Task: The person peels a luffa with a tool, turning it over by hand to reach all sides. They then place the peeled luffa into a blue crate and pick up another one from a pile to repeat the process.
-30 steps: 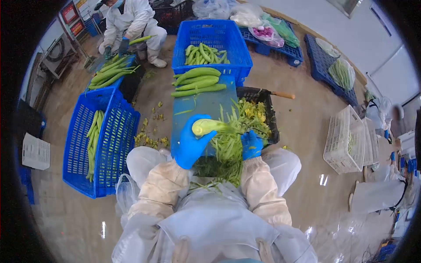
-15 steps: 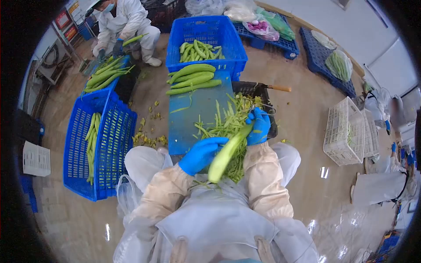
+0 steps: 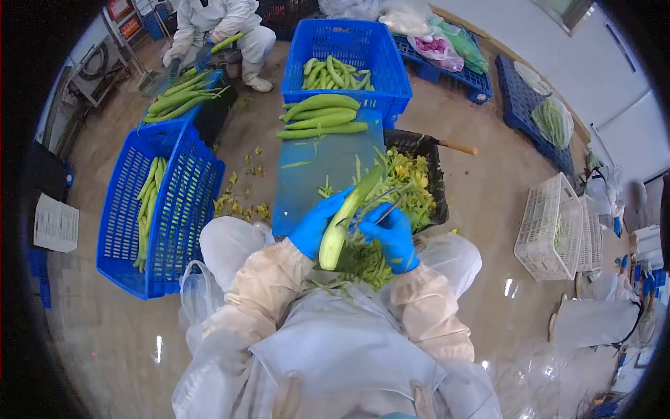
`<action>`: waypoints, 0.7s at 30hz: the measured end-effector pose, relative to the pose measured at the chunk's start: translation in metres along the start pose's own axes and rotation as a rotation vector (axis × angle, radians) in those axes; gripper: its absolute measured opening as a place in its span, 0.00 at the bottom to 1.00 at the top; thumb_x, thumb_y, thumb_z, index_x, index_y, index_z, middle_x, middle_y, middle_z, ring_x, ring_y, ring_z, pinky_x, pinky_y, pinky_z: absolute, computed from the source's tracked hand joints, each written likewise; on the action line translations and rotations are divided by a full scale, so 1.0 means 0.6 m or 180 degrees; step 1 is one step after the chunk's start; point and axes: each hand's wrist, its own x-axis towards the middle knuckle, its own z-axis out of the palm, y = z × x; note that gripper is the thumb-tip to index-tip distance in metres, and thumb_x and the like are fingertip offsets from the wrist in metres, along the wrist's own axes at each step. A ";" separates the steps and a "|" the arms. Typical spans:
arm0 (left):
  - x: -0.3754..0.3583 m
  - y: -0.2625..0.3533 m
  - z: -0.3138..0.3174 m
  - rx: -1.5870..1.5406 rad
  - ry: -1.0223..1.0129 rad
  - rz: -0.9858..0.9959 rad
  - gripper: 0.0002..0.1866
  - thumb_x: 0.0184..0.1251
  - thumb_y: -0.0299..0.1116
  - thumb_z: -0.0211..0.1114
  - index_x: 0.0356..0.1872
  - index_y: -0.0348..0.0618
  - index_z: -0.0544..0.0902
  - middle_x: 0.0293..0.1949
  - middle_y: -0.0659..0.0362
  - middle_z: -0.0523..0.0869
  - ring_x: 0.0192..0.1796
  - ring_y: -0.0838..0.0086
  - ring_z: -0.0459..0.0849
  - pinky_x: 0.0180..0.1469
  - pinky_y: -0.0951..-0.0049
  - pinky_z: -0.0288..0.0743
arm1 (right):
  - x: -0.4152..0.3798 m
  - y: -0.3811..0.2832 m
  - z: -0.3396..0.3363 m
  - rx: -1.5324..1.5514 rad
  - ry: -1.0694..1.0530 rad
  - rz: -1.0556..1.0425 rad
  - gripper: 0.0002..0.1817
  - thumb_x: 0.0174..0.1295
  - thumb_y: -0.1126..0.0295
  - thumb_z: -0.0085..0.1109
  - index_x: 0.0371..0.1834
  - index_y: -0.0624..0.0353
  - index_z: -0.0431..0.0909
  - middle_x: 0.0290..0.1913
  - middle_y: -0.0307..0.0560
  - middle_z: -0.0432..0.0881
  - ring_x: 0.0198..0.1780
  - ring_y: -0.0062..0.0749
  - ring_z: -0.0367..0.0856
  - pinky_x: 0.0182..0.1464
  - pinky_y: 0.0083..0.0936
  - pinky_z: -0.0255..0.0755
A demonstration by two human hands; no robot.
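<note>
Wearing a blue glove (image 3: 306, 236), the left hand (image 3: 317, 222) curls its fingers round a long, smooth gourd (image 3: 358, 197) over stringy peel (image 3: 368, 261), while bent fingers of the right hand (image 3: 393, 239) hold a thin metal peeler (image 3: 377, 204), near a flat blue board (image 3: 307, 192) above a shiny brown floor (image 3: 481, 188).

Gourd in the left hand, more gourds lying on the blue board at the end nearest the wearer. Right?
Wrong end: the head view shows those gourds on the blue board at its far end. Held gourd in the left hand, correct.
</note>
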 end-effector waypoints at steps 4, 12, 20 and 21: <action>0.004 -0.003 -0.016 -0.0080 -0.0018 0.0005 0.21 0.65 0.38 0.51 0.58 0.43 0.69 0.44 0.61 0.79 0.39 0.79 0.78 0.39 0.78 0.74 | 0.002 0.014 0.011 -0.0130 -0.0072 0.0062 0.10 0.47 0.81 0.63 0.29 0.62 0.72 0.26 0.43 0.77 0.23 0.24 0.74 0.25 0.18 0.69; -0.027 0.006 -0.001 0.0881 -0.0217 -0.0259 0.20 0.64 0.44 0.52 0.53 0.43 0.72 0.31 0.63 0.77 0.26 0.80 0.74 0.26 0.81 0.68 | 0.089 -0.002 -0.101 0.0046 0.0964 -0.0329 0.07 0.49 0.76 0.62 0.26 0.60 0.71 0.22 0.40 0.76 0.19 0.23 0.73 0.23 0.17 0.68; -0.026 0.009 -0.023 0.0066 -0.0165 -0.0505 0.23 0.65 0.38 0.52 0.60 0.45 0.65 0.34 0.60 0.78 0.30 0.78 0.75 0.30 0.79 0.73 | 0.077 -0.011 -0.101 0.0104 0.1237 -0.0482 0.08 0.49 0.76 0.63 0.26 0.60 0.71 0.21 0.40 0.75 0.19 0.22 0.71 0.23 0.17 0.67; -0.025 0.009 -0.020 0.0295 -0.0103 -0.0375 0.22 0.66 0.38 0.51 0.60 0.46 0.66 0.34 0.60 0.78 0.29 0.78 0.75 0.29 0.79 0.72 | 0.063 -0.009 -0.070 -0.0115 0.0975 -0.0478 0.08 0.49 0.76 0.63 0.26 0.60 0.71 0.21 0.40 0.75 0.19 0.22 0.71 0.23 0.18 0.68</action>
